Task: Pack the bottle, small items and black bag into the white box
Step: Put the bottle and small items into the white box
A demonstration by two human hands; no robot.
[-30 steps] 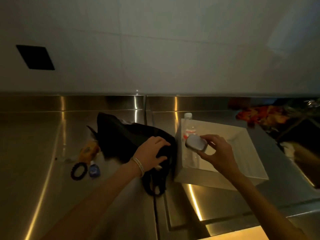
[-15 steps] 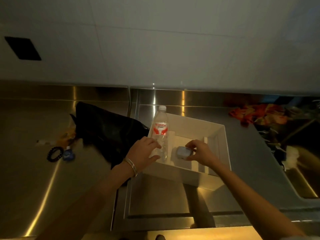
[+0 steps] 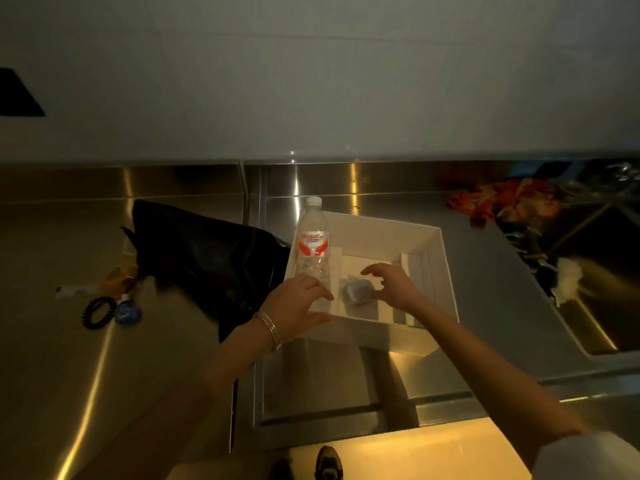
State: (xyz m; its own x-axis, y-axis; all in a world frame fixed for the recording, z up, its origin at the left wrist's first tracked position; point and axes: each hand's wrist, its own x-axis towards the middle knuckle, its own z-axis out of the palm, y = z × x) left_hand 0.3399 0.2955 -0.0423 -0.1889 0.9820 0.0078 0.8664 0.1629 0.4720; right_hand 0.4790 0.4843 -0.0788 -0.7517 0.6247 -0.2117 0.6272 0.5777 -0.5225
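The white box (image 3: 446, 271) stands on the steel counter. A clear water bottle (image 3: 313, 244) with a red label stands upright in its left side. A small pale rounded case (image 3: 356, 293) lies on the box floor. My right hand (image 3: 391, 287) hovers just right of the case with fingers spread, holding nothing. My left hand (image 3: 298, 308) rests on the box's near left corner, fingertips by the bottle's base. The black bag (image 3: 204, 261) lies left of the box. Further left lie a black coiled hair tie (image 3: 97, 312), a small blue item (image 3: 127, 310) and a yellow item (image 3: 119, 277).
A sink basin (image 3: 595, 306) opens at the right, with orange and red stuff (image 3: 502, 202) behind it. The tiled wall rises behind the counter. A narrow seam runs between two counter sections under the bag. My shoes (image 3: 327, 464) show at the bottom.
My right hand carried the small case into the box, set it down and let go. My left hand moved from the black bag to the box's near left corner.
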